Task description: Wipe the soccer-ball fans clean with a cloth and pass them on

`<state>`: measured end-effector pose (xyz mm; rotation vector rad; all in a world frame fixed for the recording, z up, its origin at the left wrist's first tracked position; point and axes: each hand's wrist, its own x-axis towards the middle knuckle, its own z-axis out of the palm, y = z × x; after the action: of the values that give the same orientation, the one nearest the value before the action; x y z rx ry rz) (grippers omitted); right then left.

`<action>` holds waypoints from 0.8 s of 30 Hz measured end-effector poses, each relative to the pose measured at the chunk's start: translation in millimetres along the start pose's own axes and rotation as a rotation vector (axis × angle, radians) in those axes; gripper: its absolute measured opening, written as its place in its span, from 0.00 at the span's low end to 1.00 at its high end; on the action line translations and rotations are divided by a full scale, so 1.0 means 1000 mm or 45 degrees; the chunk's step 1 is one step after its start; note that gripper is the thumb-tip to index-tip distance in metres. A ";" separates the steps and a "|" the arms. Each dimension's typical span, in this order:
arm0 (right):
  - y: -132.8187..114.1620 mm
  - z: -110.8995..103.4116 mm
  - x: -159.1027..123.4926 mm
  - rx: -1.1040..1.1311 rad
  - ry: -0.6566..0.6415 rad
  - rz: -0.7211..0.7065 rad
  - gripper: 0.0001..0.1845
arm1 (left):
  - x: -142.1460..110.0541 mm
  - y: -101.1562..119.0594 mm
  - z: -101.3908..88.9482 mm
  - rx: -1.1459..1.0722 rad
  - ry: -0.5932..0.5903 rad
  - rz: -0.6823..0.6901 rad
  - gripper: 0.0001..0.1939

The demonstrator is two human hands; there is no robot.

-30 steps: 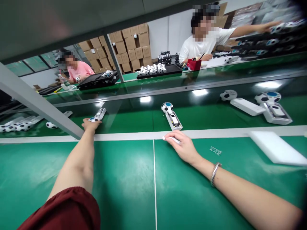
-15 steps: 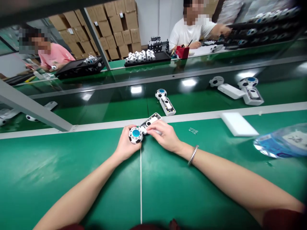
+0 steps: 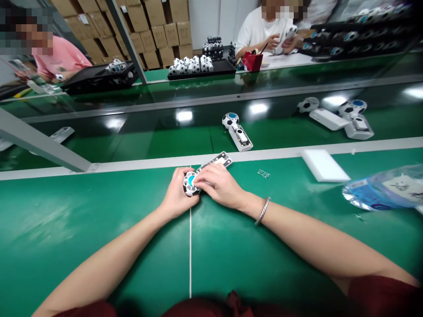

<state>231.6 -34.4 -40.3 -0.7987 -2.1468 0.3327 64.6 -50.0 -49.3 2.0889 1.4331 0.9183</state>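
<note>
Pinching, contents unclear, the right hand has shifted left, apparently working the blue disc on the black-and-white ball the left hand grasps.

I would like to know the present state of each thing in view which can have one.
Held device, casing open, inner parts exposed.
Left hand, closed around the device's ball end.
Right hand, fingertips together at the blue disc; grip unclear.
Bracelet, worn on the right wrist.
White block, lying flat.
Plastic bag, lying, cut off by the picture's edge.
Central black tray, partly filled.
</note>
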 end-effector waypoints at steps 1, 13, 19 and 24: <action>-0.001 0.001 0.000 0.003 -0.007 -0.010 0.07 | 0.000 0.000 0.000 0.001 0.001 0.011 0.27; 0.004 -0.013 0.009 0.482 0.490 0.432 0.04 | 0.000 0.000 -0.004 -0.055 -0.001 0.018 0.26; 0.016 -0.020 0.019 0.975 0.597 0.722 0.09 | -0.001 -0.004 -0.005 -0.172 -0.053 -0.060 0.28; 0.029 -0.026 0.024 1.550 0.587 0.928 0.15 | 0.018 -0.012 -0.021 -0.666 -0.015 -0.394 0.31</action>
<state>252.5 2.5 -22.6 -0.7374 -0.8375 1.4666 45.8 -29.3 -37.7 1.4456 1.2878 1.0151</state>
